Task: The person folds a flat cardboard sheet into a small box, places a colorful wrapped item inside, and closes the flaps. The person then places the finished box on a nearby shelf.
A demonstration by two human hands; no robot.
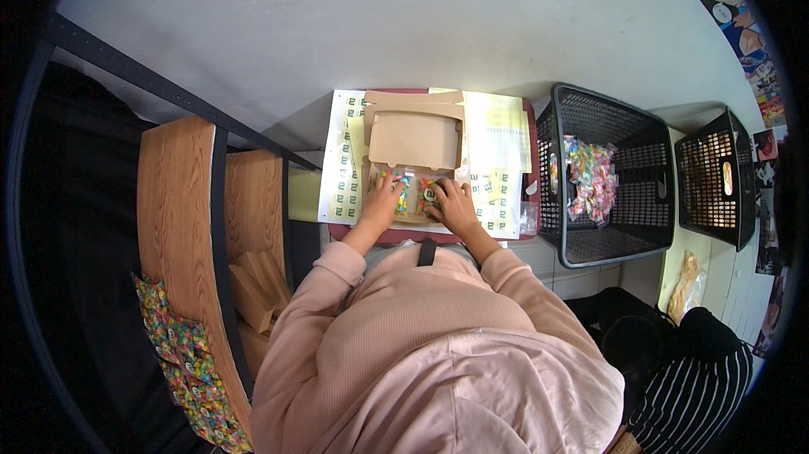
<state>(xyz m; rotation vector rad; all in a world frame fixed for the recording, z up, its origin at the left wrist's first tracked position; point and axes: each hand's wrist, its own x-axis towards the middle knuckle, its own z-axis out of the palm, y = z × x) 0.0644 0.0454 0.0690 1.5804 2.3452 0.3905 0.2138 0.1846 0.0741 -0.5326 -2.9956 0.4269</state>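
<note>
An open brown cardboard box (416, 141) lies in front of me with its lid folded back, away from me. Two small clear packets of colourful candy rest side by side in its near half. My left hand (382, 200) reaches in from the left, its fingers curled over the left candy packet (404, 194). On the right candy packet (429, 194), which bears a round label, the fingers of my right hand (456, 206) are bent and gripping. Part of each packet is hidden under my fingers.
Sheets of printed labels (341, 159) lie under the box on a dark red table (533, 138). To the right, a black basket (645, 214) holds many small packets (590, 178); another black basket (716, 176) stands beyond. Wooden shelves (181, 201) with hanging candy packets (181, 353) stand left.
</note>
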